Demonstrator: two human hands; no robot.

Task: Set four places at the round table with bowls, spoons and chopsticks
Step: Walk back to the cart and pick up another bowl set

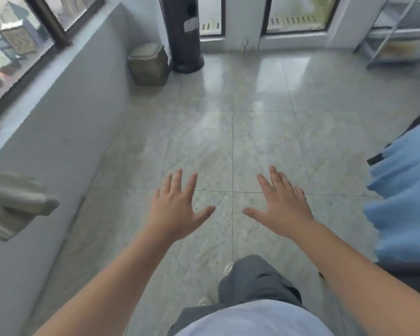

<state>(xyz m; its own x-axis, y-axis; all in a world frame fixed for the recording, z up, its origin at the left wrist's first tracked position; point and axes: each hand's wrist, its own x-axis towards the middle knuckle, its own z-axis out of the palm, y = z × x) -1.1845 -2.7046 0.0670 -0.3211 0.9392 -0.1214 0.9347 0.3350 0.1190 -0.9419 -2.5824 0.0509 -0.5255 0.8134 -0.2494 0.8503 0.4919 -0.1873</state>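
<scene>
My left hand (177, 209) and my right hand (280, 206) are both stretched out in front of me, palms down, fingers spread, holding nothing. They hover above a pale tiled floor (228, 132). No bowls, spoons or chopsticks are in view. A blue cloth (403, 202) hangs in folds at the right edge, draped over something; whether it is the round table I cannot tell.
A low grey wall (66, 112) under windows runs along the left. A tan lidded bin (149, 64) and a tall dark cylinder (182, 32) stand at the back. A metal rack (395, 42) is at the back right. A pale blurred object (12, 204) juts in at left.
</scene>
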